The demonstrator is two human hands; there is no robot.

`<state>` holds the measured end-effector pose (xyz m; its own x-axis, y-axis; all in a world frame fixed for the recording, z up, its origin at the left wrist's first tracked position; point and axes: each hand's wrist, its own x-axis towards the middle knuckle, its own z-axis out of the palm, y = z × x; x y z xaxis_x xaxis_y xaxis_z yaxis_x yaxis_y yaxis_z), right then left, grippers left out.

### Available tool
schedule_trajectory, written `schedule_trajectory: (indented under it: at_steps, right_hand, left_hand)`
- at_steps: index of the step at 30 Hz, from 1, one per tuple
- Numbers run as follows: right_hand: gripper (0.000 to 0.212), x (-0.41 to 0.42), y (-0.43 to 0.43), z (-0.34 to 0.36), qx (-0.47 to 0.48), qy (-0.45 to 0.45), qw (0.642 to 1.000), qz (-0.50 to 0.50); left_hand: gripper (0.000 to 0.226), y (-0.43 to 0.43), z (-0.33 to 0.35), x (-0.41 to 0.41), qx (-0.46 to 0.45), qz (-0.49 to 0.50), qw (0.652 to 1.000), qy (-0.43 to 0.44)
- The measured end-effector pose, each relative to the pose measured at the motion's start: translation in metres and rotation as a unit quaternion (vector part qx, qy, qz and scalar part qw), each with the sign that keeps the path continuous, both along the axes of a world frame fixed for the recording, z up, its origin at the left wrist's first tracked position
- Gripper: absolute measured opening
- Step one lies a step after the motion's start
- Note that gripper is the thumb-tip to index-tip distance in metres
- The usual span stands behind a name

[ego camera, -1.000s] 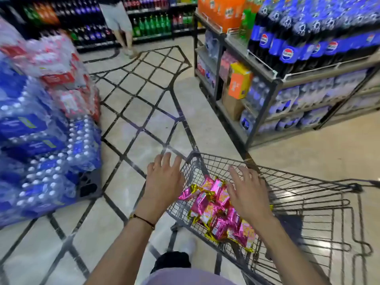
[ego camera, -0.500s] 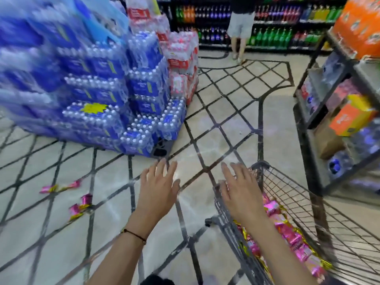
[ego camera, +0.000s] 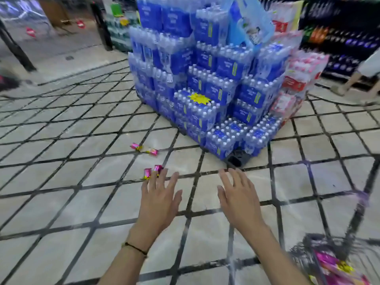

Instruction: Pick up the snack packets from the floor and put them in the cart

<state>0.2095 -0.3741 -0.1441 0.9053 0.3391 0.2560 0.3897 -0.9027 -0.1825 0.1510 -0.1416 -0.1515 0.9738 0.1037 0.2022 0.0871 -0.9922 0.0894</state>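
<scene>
Head cam: I'm looking down at a tiled floor (ego camera: 61,192) w/ dark grid lines.

Left hand (ego camera: 159,199) is stretched out palm down, fingers straight and spread, holding nothing. There's a thin dark wristband (ego camera: 134,247) on that wrist. Right hand (ego camera: 239,199) sits at its 3 o'clock, apart from it, also flat w/ fingers spread and empty.

Near pair of snack packets (ego camera: 147,173), pink w/ gold ends, lies on the floor at 12 o'clock of the left fingertips. The fingertips overlap them in view, so I can't tell if they're touching. Far pair of snack packets (ego camera: 135,146) lies further out on the floor, approx 11 o'clock from the left hand and well apart from it.

Cart (ego camera: 320,249) shows only as a blurred wire corner at 4 o'clock of the frame, w/ pink packets inside (ego camera: 333,266).

Stack of shrink-wrapped water bottle packs (ego camera: 205,89), blue labels, fills 12 to 1 o'clock. Red-label packs (ego camera: 296,85) sit against its right side. Drink shelves (ego camera: 339,38) at 2 o'clock are blurred, and a person's legs (ego camera: 355,77) stand in front of them.
</scene>
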Motion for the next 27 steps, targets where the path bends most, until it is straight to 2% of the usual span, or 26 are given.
schedule_trajectory:
  at_steps: [6,12,20,27]
  right_hand:
    - [0.046,0.014,0.142,-0.015,-0.018,0.01,0.997,0.076]
    - [0.046,0.04,0.236,-0.018,-0.033,0.034,0.994,0.1]
    - [0.051,0.121,0.305,-0.049,-0.074,0.074,0.986,0.127]
    - [0.049,0.237,0.374,-0.075,-0.073,0.129,0.98,0.135]
  left_hand:
    - [0.055,0.131,-0.011,-0.023,-0.018,0.076,0.997,0.014]
    - [0.06,0.218,-0.018,-0.013,-0.037,0.121,0.99,0.06]
    - [0.054,0.29,-0.037,0.061,-0.062,0.157,0.983,0.073]
    - [0.055,0.36,-0.056,0.162,-0.062,0.178,0.972,0.138]
